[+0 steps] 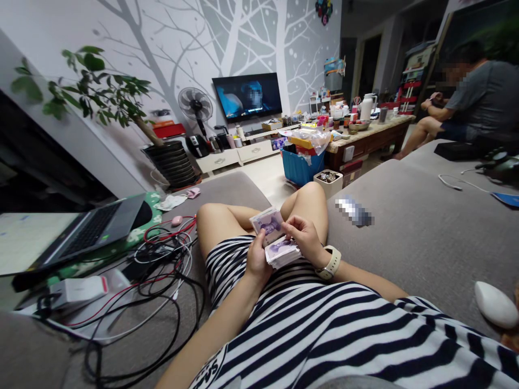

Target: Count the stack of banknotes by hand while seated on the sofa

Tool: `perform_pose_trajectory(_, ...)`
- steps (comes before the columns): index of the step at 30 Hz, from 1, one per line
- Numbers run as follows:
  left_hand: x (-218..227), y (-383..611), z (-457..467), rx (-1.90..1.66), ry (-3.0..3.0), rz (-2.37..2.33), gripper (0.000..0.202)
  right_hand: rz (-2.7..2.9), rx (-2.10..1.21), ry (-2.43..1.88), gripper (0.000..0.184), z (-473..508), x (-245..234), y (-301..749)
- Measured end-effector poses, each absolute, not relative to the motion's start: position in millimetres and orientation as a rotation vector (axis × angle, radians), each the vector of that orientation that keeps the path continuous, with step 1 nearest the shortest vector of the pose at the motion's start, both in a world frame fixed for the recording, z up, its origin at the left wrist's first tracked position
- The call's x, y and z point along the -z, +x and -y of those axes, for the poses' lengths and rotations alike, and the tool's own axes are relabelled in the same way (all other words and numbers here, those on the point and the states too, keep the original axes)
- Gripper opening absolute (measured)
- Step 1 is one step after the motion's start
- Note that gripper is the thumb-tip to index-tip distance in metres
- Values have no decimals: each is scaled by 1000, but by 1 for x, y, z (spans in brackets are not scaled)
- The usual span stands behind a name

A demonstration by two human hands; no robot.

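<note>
A bundle of purple banknotes (274, 243) is held above the thighs by both hands, and it is seen in two parts, one slightly raised over the other. The grip of the left hand (257, 260) is clamped on the notes from below, and the bundle is pressed from above by the fingers of the right hand (306, 239). A pale wristwatch (330, 263) is worn on the right wrist. A grey sofa (409, 237) is spread on both sides, and a laptop (91, 232) and tangled cables (162, 281) are placed at the left. Further away, a seated person (478, 102) is seen at the right.
</note>
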State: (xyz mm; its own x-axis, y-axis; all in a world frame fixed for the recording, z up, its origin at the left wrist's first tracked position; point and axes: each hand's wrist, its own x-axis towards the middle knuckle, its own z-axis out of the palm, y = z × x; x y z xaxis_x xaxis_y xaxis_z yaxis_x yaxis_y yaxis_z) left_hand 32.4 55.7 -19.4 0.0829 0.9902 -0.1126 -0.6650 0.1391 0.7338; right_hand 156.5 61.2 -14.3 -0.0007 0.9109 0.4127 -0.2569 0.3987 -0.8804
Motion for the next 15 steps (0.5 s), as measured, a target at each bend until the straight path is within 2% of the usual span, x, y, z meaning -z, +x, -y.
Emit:
perform_pose_trajectory(6, 17, 33, -54, -1400, 650, -729, 23, 1190, -977, -786, 32, -65, 17, 157)
perform_pose_trajectory(15, 13, 33, -50, -1397, 721, -752, 24, 1240, -951, -828, 33, -71, 22, 158)
